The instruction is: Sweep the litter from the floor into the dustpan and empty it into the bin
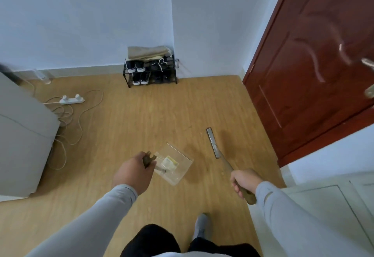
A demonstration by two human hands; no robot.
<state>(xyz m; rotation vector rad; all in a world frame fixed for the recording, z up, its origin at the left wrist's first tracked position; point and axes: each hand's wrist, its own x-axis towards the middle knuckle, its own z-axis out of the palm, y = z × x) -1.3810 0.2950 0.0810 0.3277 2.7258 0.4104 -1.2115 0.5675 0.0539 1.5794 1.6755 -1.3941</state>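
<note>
Currently the left hand (132, 172) grips the brown handle of a clear dustpan (174, 163), held just beyond its fingers above the floor (141, 115); a yellow-and-white scrap of litter (171, 162) lies inside the pan. Right hand (243, 182) clasps the handle of a sweeper (219, 155), its narrow head angled away ahead of that hand and to the right of the pan. Judgement: sweeping looks done or nearly so; emptying remains. No bin visible in view. Beyond both hands: shoe rack (149, 70) with folded cloth on top. Far left of the left hand: power strip (72, 99) with loose cables, a trip risk, beside a grey appliance (22, 135). Right of the right hand: red-brown door (313, 64).
</note>
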